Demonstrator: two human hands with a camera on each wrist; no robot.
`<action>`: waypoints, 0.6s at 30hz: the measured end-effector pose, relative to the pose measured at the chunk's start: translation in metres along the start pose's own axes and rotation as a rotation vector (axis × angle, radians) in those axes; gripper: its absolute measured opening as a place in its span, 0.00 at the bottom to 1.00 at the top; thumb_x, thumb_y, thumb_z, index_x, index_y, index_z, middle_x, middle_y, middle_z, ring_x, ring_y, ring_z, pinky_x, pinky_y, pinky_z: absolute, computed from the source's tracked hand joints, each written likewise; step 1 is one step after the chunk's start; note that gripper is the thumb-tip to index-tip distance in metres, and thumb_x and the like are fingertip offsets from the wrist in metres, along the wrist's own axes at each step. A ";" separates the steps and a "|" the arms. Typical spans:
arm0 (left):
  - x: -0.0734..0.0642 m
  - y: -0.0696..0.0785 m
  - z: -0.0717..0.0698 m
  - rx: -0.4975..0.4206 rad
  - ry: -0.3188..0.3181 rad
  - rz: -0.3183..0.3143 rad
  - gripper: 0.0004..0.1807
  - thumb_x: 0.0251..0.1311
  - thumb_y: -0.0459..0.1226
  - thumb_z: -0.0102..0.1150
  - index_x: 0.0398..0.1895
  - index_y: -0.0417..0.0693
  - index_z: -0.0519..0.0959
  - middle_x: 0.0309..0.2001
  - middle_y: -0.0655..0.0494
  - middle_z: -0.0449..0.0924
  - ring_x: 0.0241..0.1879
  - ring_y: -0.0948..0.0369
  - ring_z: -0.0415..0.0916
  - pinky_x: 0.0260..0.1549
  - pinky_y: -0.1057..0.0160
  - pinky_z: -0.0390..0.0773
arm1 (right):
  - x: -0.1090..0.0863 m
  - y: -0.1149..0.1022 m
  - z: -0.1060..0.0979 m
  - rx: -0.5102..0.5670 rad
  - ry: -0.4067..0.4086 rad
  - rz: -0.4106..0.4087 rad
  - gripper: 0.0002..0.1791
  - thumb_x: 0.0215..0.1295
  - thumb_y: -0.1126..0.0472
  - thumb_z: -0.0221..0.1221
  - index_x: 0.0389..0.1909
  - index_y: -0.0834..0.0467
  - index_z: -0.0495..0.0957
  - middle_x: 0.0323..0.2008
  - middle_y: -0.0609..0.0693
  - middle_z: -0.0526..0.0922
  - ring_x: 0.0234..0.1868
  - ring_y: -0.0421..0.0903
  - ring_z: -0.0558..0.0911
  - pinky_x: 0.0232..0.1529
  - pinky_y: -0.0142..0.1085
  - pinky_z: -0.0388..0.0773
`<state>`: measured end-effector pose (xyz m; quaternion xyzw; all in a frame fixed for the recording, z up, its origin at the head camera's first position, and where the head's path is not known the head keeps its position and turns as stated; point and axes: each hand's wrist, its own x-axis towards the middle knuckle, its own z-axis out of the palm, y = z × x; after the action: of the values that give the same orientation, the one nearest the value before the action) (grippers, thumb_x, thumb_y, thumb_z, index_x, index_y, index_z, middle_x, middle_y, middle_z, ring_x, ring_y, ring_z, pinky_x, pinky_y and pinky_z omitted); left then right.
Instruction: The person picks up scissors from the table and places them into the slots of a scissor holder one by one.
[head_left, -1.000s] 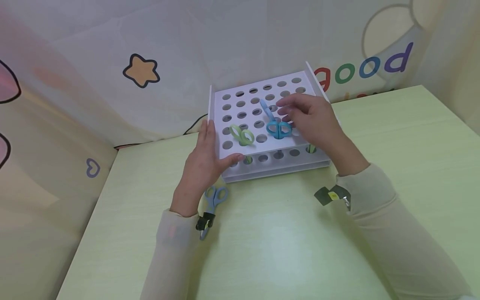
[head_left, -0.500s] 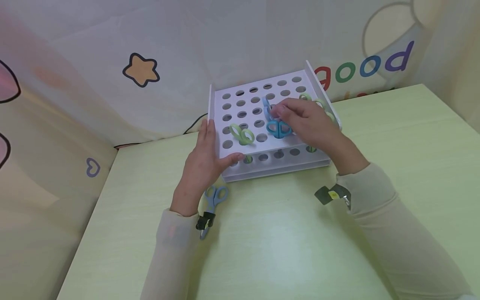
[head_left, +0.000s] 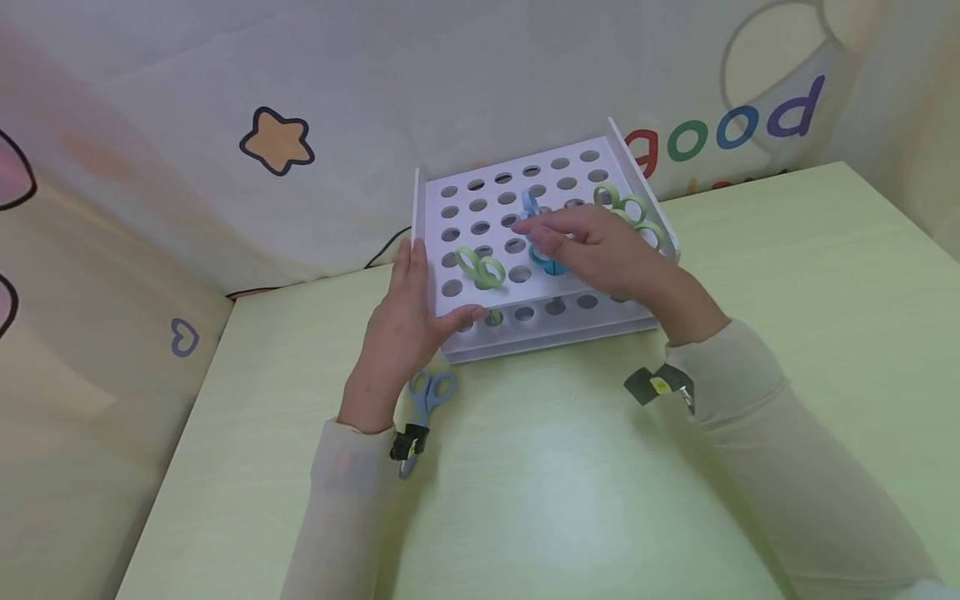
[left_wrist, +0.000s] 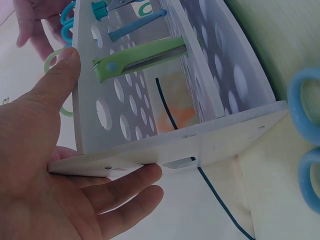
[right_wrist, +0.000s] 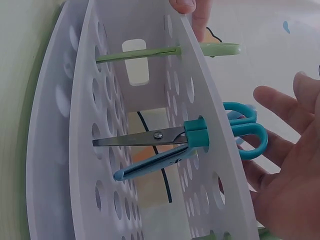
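Observation:
A white rack [head_left: 555, 339] with rows of round holes holds scissors. Along its left side wall lie the fingers of my left hand [head_left: 397, 333], while the thumb presses its front top edge, gripping that corner. Above the top plate, my right hand [head_left: 600, 250] has its fingers loosely extended and holds nothing. Those fingers are beside the teal scissors [right_wrist: 255, 142] and the light blue scissors [right_wrist: 152, 165], both blade-down through holes. In the head view the right hand partly covers both handles. Light green scissors [head_left: 486, 282] stand near the rack's left front corner.
More light green handles [head_left: 621, 205] stick up at the rack's right side. Grey-blue scissors [head_left: 422, 404] lie on the pale green table [head_left: 525, 483], beside my left wrist. A printed curtain [head_left: 360, 100] hangs close behind the rack, with a dark cord [head_left: 386, 247] at its foot.
My right fingers first came to the light blue scissors' handle, then loosened and extended from it. That handle has tilted more upright. The left hand stays on the rack.

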<state>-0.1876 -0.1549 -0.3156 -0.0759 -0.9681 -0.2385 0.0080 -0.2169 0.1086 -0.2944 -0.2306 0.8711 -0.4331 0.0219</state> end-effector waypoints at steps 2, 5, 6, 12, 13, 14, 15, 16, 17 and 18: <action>0.000 0.000 0.000 0.001 -0.001 -0.003 0.65 0.56 0.62 0.68 0.83 0.48 0.37 0.82 0.51 0.30 0.59 0.46 0.69 0.51 0.50 0.74 | 0.000 -0.001 -0.001 -0.019 -0.003 -0.003 0.24 0.78 0.48 0.51 0.67 0.53 0.77 0.69 0.53 0.73 0.72 0.54 0.64 0.69 0.56 0.57; 0.000 0.000 0.000 0.002 -0.004 -0.013 0.65 0.55 0.62 0.69 0.83 0.48 0.37 0.82 0.52 0.30 0.62 0.46 0.68 0.53 0.50 0.73 | 0.000 -0.002 -0.003 -0.034 0.012 0.015 0.25 0.78 0.47 0.51 0.68 0.53 0.76 0.68 0.54 0.73 0.72 0.55 0.65 0.68 0.55 0.59; 0.000 0.000 -0.001 0.001 -0.005 -0.015 0.65 0.55 0.62 0.69 0.83 0.48 0.37 0.82 0.52 0.30 0.62 0.46 0.67 0.53 0.50 0.73 | -0.001 -0.002 -0.003 -0.032 0.018 0.029 0.25 0.78 0.47 0.51 0.68 0.53 0.76 0.69 0.54 0.73 0.72 0.55 0.65 0.68 0.56 0.60; -0.001 0.000 -0.001 0.003 -0.003 -0.020 0.65 0.56 0.61 0.69 0.83 0.48 0.37 0.82 0.52 0.30 0.62 0.47 0.67 0.51 0.51 0.73 | -0.006 -0.006 -0.006 0.026 0.086 0.126 0.24 0.76 0.47 0.54 0.67 0.52 0.78 0.66 0.53 0.76 0.70 0.54 0.67 0.64 0.57 0.65; -0.001 0.000 0.000 0.003 -0.003 -0.020 0.65 0.56 0.60 0.70 0.83 0.48 0.37 0.82 0.53 0.30 0.62 0.47 0.67 0.50 0.51 0.74 | -0.006 -0.006 -0.007 0.032 0.093 0.134 0.23 0.76 0.48 0.54 0.66 0.52 0.78 0.66 0.53 0.77 0.70 0.54 0.67 0.64 0.57 0.65; -0.001 0.000 0.000 0.005 -0.003 -0.020 0.65 0.56 0.60 0.69 0.83 0.49 0.37 0.82 0.54 0.29 0.62 0.47 0.68 0.50 0.51 0.74 | -0.007 -0.006 -0.007 0.032 0.097 0.138 0.23 0.76 0.48 0.54 0.66 0.52 0.78 0.65 0.53 0.77 0.70 0.54 0.68 0.64 0.56 0.65; -0.001 0.000 0.000 0.005 -0.003 -0.020 0.65 0.56 0.60 0.69 0.83 0.49 0.36 0.82 0.54 0.29 0.61 0.47 0.68 0.49 0.51 0.74 | -0.007 -0.006 -0.008 0.027 0.095 0.141 0.22 0.76 0.49 0.55 0.66 0.52 0.78 0.65 0.53 0.78 0.69 0.53 0.69 0.63 0.56 0.65; -0.001 0.000 0.000 0.006 -0.003 -0.020 0.65 0.56 0.60 0.69 0.83 0.49 0.36 0.82 0.54 0.29 0.61 0.47 0.68 0.49 0.51 0.74 | -0.008 -0.006 -0.008 0.022 0.090 0.139 0.22 0.76 0.50 0.55 0.66 0.52 0.78 0.64 0.53 0.78 0.67 0.53 0.70 0.63 0.55 0.66; 0.000 0.000 0.001 0.007 -0.002 -0.018 0.65 0.56 0.60 0.69 0.83 0.49 0.36 0.82 0.54 0.29 0.61 0.47 0.68 0.49 0.51 0.74 | -0.008 -0.006 -0.008 0.017 0.083 0.133 0.22 0.77 0.51 0.55 0.66 0.53 0.78 0.63 0.54 0.78 0.66 0.53 0.71 0.62 0.54 0.67; 0.000 0.000 0.001 0.006 -0.001 -0.015 0.65 0.56 0.60 0.69 0.83 0.50 0.36 0.82 0.54 0.29 0.60 0.47 0.69 0.49 0.51 0.74 | -0.009 -0.006 -0.008 0.015 0.078 0.128 0.22 0.76 0.52 0.55 0.66 0.53 0.78 0.62 0.54 0.79 0.63 0.53 0.72 0.61 0.53 0.68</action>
<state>-0.1872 -0.1546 -0.3167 -0.0685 -0.9695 -0.2354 0.0059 -0.2090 0.1153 -0.2861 -0.1569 0.8810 -0.4461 0.0173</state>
